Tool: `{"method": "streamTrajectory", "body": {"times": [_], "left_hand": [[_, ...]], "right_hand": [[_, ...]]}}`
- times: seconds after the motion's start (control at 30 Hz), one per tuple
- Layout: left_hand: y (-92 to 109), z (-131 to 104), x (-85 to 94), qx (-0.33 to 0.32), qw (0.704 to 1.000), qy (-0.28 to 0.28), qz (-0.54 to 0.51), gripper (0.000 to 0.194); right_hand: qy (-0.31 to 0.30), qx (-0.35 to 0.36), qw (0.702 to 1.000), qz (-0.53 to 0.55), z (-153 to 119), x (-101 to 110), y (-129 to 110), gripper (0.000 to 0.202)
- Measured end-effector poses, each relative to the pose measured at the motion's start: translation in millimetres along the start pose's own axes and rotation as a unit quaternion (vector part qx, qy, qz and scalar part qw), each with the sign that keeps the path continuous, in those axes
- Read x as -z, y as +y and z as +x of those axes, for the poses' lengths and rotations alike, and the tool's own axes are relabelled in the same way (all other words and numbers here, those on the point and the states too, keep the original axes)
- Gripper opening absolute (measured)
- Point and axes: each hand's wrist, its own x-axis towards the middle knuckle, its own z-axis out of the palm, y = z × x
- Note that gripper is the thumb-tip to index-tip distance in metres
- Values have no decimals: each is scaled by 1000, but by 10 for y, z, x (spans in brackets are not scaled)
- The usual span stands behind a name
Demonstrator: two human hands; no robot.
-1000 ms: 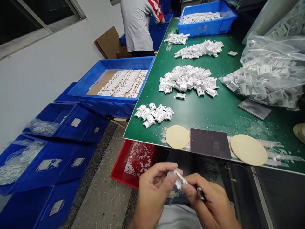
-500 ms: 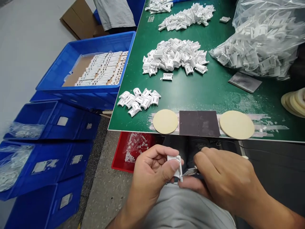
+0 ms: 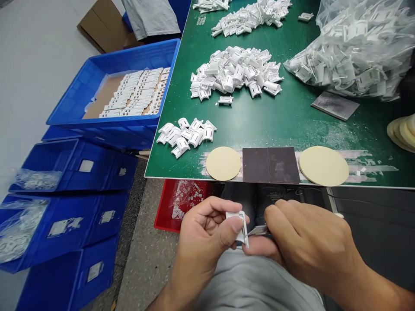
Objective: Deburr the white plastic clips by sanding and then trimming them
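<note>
My left hand (image 3: 204, 237) is closed around a small white plastic part (image 3: 240, 224), pinched between thumb and fingers just below the table's front edge. The part has a long slot and a raised edge facing right. In my right hand (image 3: 304, 237), a knife with a flat metal blade (image 3: 258, 230) points left; its handle is hidden in my fist. The blade's tip reaches the slotted side of the part, and my right thumb lies against the part's lower end. Whether the blade is cutting cannot be made out.
On the green table (image 3: 269, 125) lie heaps of white parts (image 3: 236, 71), a smaller pile (image 3: 187, 134), cream discs (image 3: 223, 163), dark abrasive pads (image 3: 270, 165) and a filled plastic bag (image 3: 356, 52). A red bin (image 3: 165, 211) stands below. Blue crates (image 3: 113, 125) line the left.
The view has shifted slightly, so the table and crates sit a little differently. Both hands keep nearly the same hold; the blade stays by the white part.
</note>
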Motion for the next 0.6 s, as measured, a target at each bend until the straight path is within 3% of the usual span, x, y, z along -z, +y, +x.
{"method": "streamTrajectory", "body": {"times": [0.6], "left_hand": [[-40, 26, -31, -9, 1000, -3, -3, 30]], "right_hand": [[24, 27, 999, 13, -69, 18, 25, 50]]}}
